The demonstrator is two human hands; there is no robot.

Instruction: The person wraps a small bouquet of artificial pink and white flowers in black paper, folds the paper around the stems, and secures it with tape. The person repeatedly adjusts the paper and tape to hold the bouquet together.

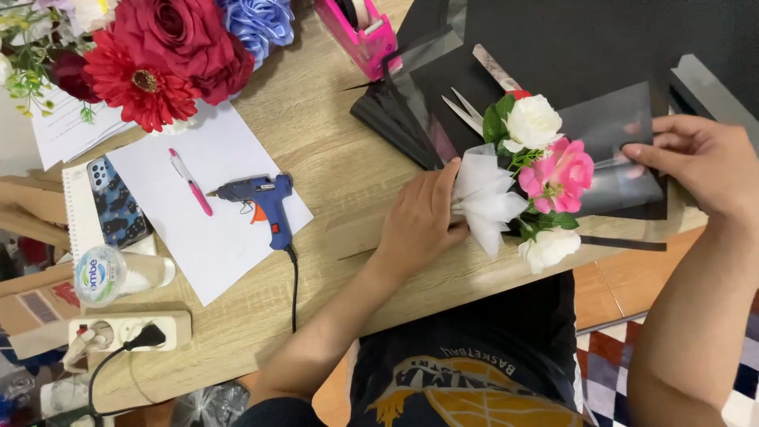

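Head view, looking down on your wooden tabletop [340, 150], read from left to right. At the upper left of the frame lies a cluster of artificial flowers [158, 47], red gerbera and red rose foremost, a blue bloom beside them. Below these, a phone in a patterned case [117, 202] rests on a spiral notebook [77, 213], with a sealed water cup [118, 274] on its side and a power strip [130, 332] at the lower left. A white sheet of paper [213, 245] carries a pink pen [190, 182] and a blue hot glue gun [265, 202], its cord running toward the lower edge. A pink tape dispenser [364, 32] stands at top centre.

Right of centre, your left hand [423, 217] is closed around the stems of a small bouquet [541, 178], fingers wrapped about the white tissue collar [486, 198]. The bouquet, two white roses and one pink, lies on its side over the table's near edge, upon black wrapping sheets [569, 55]. White-handled scissors [466, 111] show just behind it.

At the right of the frame, your right hand [704, 162] pinches the edge of a translucent dark wrapping sheet [613, 158] between thumb and fingers, the sheet lying behind the blooms.
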